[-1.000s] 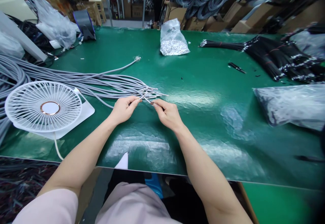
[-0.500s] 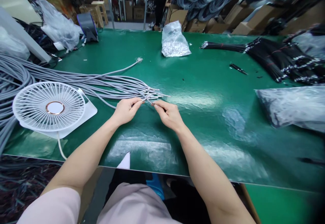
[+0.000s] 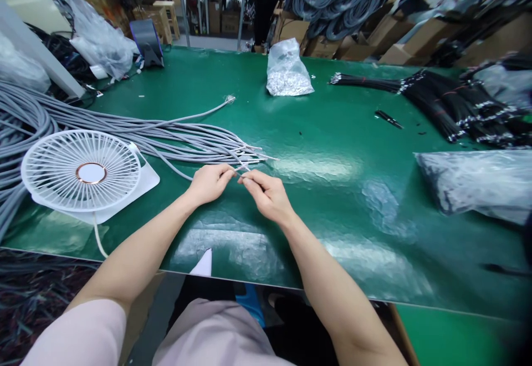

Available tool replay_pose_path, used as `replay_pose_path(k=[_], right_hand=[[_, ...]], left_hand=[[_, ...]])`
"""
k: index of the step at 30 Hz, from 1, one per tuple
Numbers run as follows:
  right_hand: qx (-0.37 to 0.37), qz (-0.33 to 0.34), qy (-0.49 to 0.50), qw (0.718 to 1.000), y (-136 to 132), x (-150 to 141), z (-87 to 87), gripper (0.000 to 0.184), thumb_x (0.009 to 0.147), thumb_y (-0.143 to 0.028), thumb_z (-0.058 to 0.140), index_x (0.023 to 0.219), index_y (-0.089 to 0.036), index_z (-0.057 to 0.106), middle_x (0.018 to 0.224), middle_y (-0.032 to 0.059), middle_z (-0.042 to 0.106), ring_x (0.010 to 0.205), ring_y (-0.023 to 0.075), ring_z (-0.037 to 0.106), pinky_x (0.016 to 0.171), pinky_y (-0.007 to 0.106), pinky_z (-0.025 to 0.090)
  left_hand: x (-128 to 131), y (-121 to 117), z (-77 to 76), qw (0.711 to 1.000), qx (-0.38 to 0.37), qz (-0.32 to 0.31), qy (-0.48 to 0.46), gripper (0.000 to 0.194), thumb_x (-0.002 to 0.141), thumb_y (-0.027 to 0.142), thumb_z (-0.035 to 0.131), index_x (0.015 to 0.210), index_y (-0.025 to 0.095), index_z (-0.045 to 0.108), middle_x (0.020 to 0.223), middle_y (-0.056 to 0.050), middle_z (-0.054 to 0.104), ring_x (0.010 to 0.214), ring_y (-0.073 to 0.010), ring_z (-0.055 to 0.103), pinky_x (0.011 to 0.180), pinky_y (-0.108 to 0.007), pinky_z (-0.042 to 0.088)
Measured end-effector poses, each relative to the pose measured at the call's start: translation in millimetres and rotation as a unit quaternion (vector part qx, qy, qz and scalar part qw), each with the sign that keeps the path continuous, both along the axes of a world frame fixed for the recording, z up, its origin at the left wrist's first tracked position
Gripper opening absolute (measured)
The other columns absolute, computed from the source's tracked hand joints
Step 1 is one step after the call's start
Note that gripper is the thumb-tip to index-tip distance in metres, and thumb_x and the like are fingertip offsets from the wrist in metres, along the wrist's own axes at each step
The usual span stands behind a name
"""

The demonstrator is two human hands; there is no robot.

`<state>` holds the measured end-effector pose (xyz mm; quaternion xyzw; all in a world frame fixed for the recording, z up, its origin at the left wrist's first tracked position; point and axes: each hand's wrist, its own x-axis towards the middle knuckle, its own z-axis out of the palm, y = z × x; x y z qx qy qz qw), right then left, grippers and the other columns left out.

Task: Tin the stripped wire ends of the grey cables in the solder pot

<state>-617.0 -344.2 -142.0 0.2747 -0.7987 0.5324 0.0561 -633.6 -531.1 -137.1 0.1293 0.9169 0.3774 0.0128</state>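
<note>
A bundle of grey cables (image 3: 174, 136) runs from the left across the green table (image 3: 332, 200), its stripped ends fanned out near the middle. My left hand (image 3: 208, 183) pinches the end of one grey cable just below the bundle. My right hand (image 3: 266, 194) is closed in a pinch on the thin wires at that cable's tip, fingertips almost touching those of the left hand. One separate grey cable with a clear plug (image 3: 228, 99) lies further back.
A white desk fan (image 3: 83, 172) stands at the left. A clear bag of small metal parts (image 3: 287, 72) sits at the back. Black cable bundles (image 3: 453, 103) and a plastic bag (image 3: 477, 183) lie at the right. Cardboard boxes and coiled cables are behind the table.
Both hands drew slightly closer together and toward me with the cable end. The view shifted a little; the cable bundle has not moved.
</note>
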Motion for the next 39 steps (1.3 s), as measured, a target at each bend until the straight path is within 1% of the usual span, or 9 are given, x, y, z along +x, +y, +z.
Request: replay_pose_path(k=[2, 5, 7, 10, 13, 21, 26, 34, 39], right_hand=[[0.016, -0.030, 0.000, 0.999, 5, -6, -3.5, 0.025, 0.091, -0.029, 0.045, 0.084, -0.018, 0.067, 0.068, 0.0009, 0.061, 0.056, 0.0123, 0.049, 0.058, 0.025, 0.038], [0.064, -0.056, -0.007, 0.996, 11, -14, -10.8, 0.025, 0.091, -0.028, 0.045, 0.086, -0.018, 0.067, 0.068, 0.0011, 0.062, 0.056, 0.0129, 0.050, 0.058, 0.026, 0.037], [0.094, -0.061, -0.011, 0.994, 12, -16, -13.7, 0.025, 0.091, -0.028, 0.044, 0.088, -0.018, 0.067, 0.071, 0.0020, 0.064, 0.059, 0.0135, 0.052, 0.059, 0.026, 0.037], [0.122, -0.069, -0.014, 0.990, 9, -14, -14.6, 0.026, 0.092, -0.028, 0.043, 0.090, -0.019, 0.067, 0.071, 0.0026, 0.065, 0.058, 0.0141, 0.053, 0.058, 0.026, 0.036], [0.124, -0.074, -0.016, 0.989, 6, -13, -15.1, 0.026, 0.092, -0.028, 0.043, 0.091, -0.019, 0.067, 0.072, 0.0026, 0.066, 0.059, 0.0145, 0.053, 0.058, 0.026, 0.036], [0.090, -0.061, -0.008, 0.994, 4, -15, -18.7, 0.026, 0.092, -0.028, 0.043, 0.090, -0.019, 0.067, 0.075, 0.0034, 0.067, 0.064, 0.0149, 0.057, 0.062, 0.026, 0.039], [0.087, -0.058, -0.013, 0.994, 5, -15, -18.0, 0.025, 0.092, -0.027, 0.044, 0.091, -0.019, 0.068, 0.079, 0.0037, 0.068, 0.066, 0.0151, 0.059, 0.062, 0.026, 0.039], [0.063, -0.050, -0.008, 0.997, 4, -15, -17.3, 0.024, 0.091, -0.026, 0.045, 0.088, -0.018, 0.068, 0.081, 0.0043, 0.070, 0.066, 0.0146, 0.059, 0.065, 0.027, 0.042], [0.051, -0.045, -0.009, 0.998, -2, -14, -18.7, 0.026, 0.091, -0.027, 0.044, 0.088, -0.018, 0.069, 0.077, 0.0034, 0.068, 0.064, 0.0145, 0.057, 0.064, 0.026, 0.042]], left_hand=[[-1, -3, 2.4, 0.997, 0.069, 0.004, -0.014, 0.036, 0.087, 0.038, 0.044, 0.085, 0.014, 0.070, 0.063, 0.000, 0.056, 0.060, -0.0131, 0.047, 0.060, -0.025, 0.034], [-2, -8, 7.6, 0.984, 0.173, 0.013, -0.049, 0.038, 0.085, 0.042, 0.047, 0.087, 0.011, 0.069, 0.054, 0.004, 0.039, 0.050, -0.0095, 0.032, 0.052, -0.024, 0.026], [-2, -10, 10.3, 0.973, 0.215, 0.016, -0.078, 0.039, 0.083, 0.044, 0.049, 0.086, 0.010, 0.067, 0.052, 0.006, 0.032, 0.048, -0.0083, 0.026, 0.049, -0.024, 0.020], [-2, -11, 11.8, 0.965, 0.240, 0.016, -0.103, 0.039, 0.080, 0.047, 0.053, 0.084, 0.010, 0.066, 0.052, 0.007, 0.030, 0.047, -0.0077, 0.024, 0.047, -0.024, 0.016], [-2, -10, 11.3, 0.965, 0.241, 0.010, -0.106, 0.040, 0.079, 0.049, 0.054, 0.082, 0.010, 0.065, 0.052, 0.006, 0.030, 0.048, -0.0075, 0.024, 0.048, -0.024, 0.015], [-1, -9, 9.9, 0.974, 0.207, 0.000, -0.090, 0.041, 0.082, 0.048, 0.051, 0.085, 0.010, 0.067, 0.054, 0.006, 0.032, 0.050, -0.0081, 0.025, 0.050, -0.024, 0.020], [0, -9, 10.9, 0.978, 0.194, 0.001, -0.082, 0.039, 0.083, 0.045, 0.050, 0.086, 0.012, 0.068, 0.054, 0.005, 0.036, 0.052, -0.0091, 0.028, 0.053, -0.025, 0.025], [0, -8, 11.4, 0.983, 0.170, 0.003, -0.067, 0.039, 0.084, 0.044, 0.047, 0.085, 0.011, 0.069, 0.054, 0.004, 0.041, 0.053, -0.0095, 0.033, 0.053, -0.024, 0.028], [-1, -6, 5.6, 0.991, 0.119, -0.022, -0.055, 0.038, 0.086, 0.041, 0.046, 0.085, 0.012, 0.069, 0.058, 0.002, 0.050, 0.055, -0.0103, 0.039, 0.057, -0.024, 0.033]])
